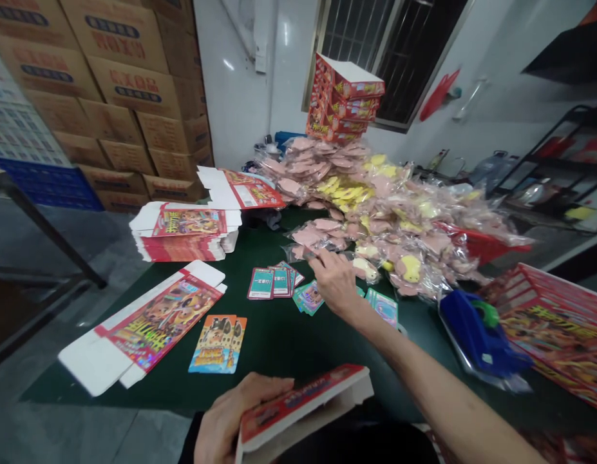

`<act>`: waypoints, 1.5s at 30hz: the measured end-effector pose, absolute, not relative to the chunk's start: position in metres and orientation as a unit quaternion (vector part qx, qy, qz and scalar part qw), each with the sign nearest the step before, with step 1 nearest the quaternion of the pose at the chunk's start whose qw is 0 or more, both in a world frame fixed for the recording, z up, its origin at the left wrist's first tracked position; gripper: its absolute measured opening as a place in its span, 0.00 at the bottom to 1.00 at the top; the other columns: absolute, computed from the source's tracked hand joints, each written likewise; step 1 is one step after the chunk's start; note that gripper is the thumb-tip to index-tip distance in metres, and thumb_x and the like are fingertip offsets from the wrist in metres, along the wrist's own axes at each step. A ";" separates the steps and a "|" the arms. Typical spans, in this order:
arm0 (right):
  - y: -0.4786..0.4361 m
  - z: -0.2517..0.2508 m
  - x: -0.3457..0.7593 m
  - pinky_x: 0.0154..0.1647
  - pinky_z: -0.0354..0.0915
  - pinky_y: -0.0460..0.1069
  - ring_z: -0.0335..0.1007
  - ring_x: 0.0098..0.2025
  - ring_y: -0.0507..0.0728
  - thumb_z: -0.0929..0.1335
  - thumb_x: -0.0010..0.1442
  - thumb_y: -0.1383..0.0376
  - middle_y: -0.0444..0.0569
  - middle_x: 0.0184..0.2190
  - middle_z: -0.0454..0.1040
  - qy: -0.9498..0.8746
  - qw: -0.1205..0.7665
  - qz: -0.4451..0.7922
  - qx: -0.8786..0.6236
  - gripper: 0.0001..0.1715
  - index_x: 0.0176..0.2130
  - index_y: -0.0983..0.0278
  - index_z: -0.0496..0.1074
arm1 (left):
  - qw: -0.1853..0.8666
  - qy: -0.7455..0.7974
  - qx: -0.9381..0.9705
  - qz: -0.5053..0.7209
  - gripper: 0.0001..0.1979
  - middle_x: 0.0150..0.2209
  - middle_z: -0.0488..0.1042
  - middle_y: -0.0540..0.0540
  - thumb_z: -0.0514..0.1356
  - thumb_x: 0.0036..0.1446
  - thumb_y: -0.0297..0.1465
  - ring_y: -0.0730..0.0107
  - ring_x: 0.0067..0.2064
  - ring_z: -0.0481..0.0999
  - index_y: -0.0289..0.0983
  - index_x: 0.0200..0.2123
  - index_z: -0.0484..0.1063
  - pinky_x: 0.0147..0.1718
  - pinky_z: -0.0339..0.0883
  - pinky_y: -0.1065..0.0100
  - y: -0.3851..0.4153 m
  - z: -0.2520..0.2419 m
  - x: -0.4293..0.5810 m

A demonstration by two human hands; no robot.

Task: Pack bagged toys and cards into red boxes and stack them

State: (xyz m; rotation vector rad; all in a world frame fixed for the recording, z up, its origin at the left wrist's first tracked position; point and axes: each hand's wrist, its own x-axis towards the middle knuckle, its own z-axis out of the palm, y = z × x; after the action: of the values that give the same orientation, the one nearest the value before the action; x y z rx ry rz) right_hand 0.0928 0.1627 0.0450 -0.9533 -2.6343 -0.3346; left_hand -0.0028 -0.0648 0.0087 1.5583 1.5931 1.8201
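Note:
My left hand (230, 419) grips a red printed carton (298, 403) at the near edge of the green table (279, 335), fingers wrapped over its top flap. My right hand (334, 280) reaches forward over several small teal cards (274, 282) and its fingertips close on the edge of a clear bag (312, 238) from the big heap of pink and yellow bagged toys (375, 200). More cards (382, 304) lie just right of that wrist.
A flat unfolded carton (148, 325) and orange cards (218, 345) lie at left, a stack of flat cartons (182, 235) behind. Folded red boxes (344, 96) top the heap. A blue tape dispenser (479, 335), a red tray (559, 328) sit right. Brown boxes (114, 90) line the wall.

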 end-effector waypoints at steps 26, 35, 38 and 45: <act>0.161 0.010 0.112 0.38 0.62 0.48 0.68 0.41 0.58 0.65 0.59 0.56 0.53 0.41 0.72 -0.946 0.004 -0.050 -0.319 0.15 0.34 0.64 0.75 | 0.130 0.538 0.599 0.579 0.18 0.33 0.81 0.52 0.69 0.43 0.32 0.70 0.31 0.80 0.46 0.40 0.73 0.30 0.73 0.78 -0.065 0.008 -0.014; 0.141 -0.015 0.109 0.37 0.63 0.50 0.67 0.41 0.59 0.58 0.63 0.71 0.57 0.37 0.73 -0.936 0.102 -0.097 -0.324 0.14 0.37 0.68 0.72 | 0.139 0.527 0.636 0.545 0.22 0.35 0.80 0.51 0.69 0.43 0.29 0.70 0.33 0.80 0.46 0.44 0.72 0.32 0.72 0.77 -0.064 0.002 -0.018; 0.146 -0.020 0.112 0.35 0.63 0.49 0.70 0.38 0.58 0.59 0.65 0.66 0.55 0.33 0.74 -0.930 0.158 -0.096 -0.319 0.16 0.34 0.67 0.73 | 0.127 0.527 0.625 0.561 0.18 0.34 0.80 0.53 0.67 0.46 0.29 0.73 0.32 0.80 0.45 0.42 0.71 0.32 0.72 0.79 -0.063 0.008 -0.013; 0.158 0.028 0.147 0.29 0.65 0.48 0.72 0.30 0.56 0.55 0.66 0.66 0.56 0.34 0.76 -0.845 0.373 -0.095 -0.371 0.20 0.51 0.70 0.66 | 0.034 0.529 0.582 0.617 0.11 0.29 0.77 0.52 0.67 0.46 0.34 0.73 0.27 0.77 0.40 0.33 0.72 0.25 0.70 0.78 -0.057 0.022 -0.007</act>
State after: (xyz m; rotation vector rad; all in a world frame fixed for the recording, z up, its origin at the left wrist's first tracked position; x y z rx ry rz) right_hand 0.1473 0.1575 0.0275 -0.9502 -2.1640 -0.2442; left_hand -0.0067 -0.0565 0.0216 1.7887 1.6262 1.8969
